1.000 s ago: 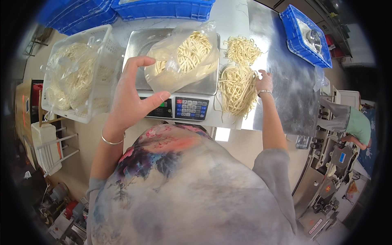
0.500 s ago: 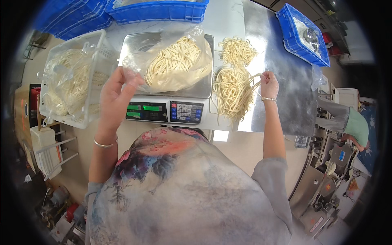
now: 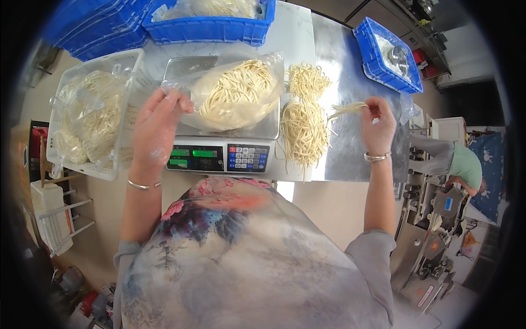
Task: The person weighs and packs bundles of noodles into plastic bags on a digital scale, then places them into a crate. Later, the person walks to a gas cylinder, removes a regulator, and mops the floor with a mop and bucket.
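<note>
noodles point(image 3: 244, 88) sat in a clear plastic bag point(image 3: 230, 118) just right of our left hand point(image 3: 158, 122), whose thumb and fingers were closed on the bag's edge, probably to steady it on the scale point(image 3: 224, 141) beneath. our right hand point(image 3: 379, 125) pinched a few strands point(image 3: 348, 108) between nearly meeting fingertips, and the larger noodle heap point(image 3: 304, 134) lay between our hands, seemingly placed within easy reach of the right. we could not make out the left fingertips' exact hold, and the bag hid much of the pan point(image 3: 183, 67) under it.
</note>
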